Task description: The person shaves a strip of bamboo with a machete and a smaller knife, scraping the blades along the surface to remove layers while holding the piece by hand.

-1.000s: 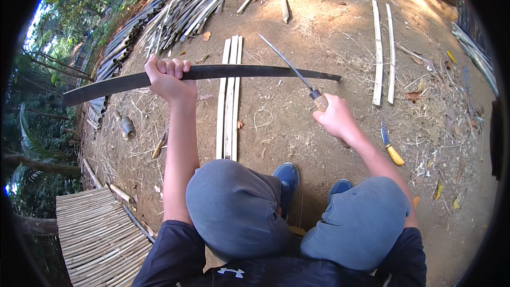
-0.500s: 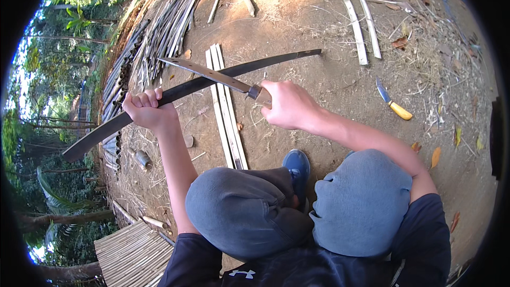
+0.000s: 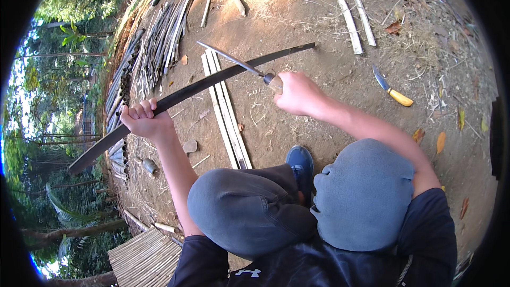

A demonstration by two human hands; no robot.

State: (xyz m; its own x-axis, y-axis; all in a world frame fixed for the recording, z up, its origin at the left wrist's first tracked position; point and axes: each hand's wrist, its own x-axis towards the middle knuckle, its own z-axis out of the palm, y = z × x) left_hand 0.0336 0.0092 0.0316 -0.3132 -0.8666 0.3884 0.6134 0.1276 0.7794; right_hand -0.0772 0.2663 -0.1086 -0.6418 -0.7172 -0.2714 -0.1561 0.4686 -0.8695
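Note:
My left hand (image 3: 147, 119) is closed around a long, dark, slightly curved strip (image 3: 212, 80), which looks like split bamboo. The strip slants across the view, its far end up to the right and its near end low on the left. In my right hand (image 3: 299, 94) is a knife (image 3: 234, 61) with a wooden handle and a metal collar. Its blade points up to the left, its narrow edge towards me, and crosses the strip's upper edge in the picture. Whether blade and strip touch, I cannot tell.
Pale split strips (image 3: 228, 111) lie on the dirt beyond my knees, and two more strips (image 3: 345, 16) farther off. A yellow-handled knife (image 3: 399, 97) rests at the right. Dark poles (image 3: 159, 42) are piled at left, above a slatted bamboo panel (image 3: 143, 258).
The knife has moved right and away from the strip's middle, its blade turning from flat-on to edge-on. My left hand keeps its hold on the strip. The view has shifted slightly.

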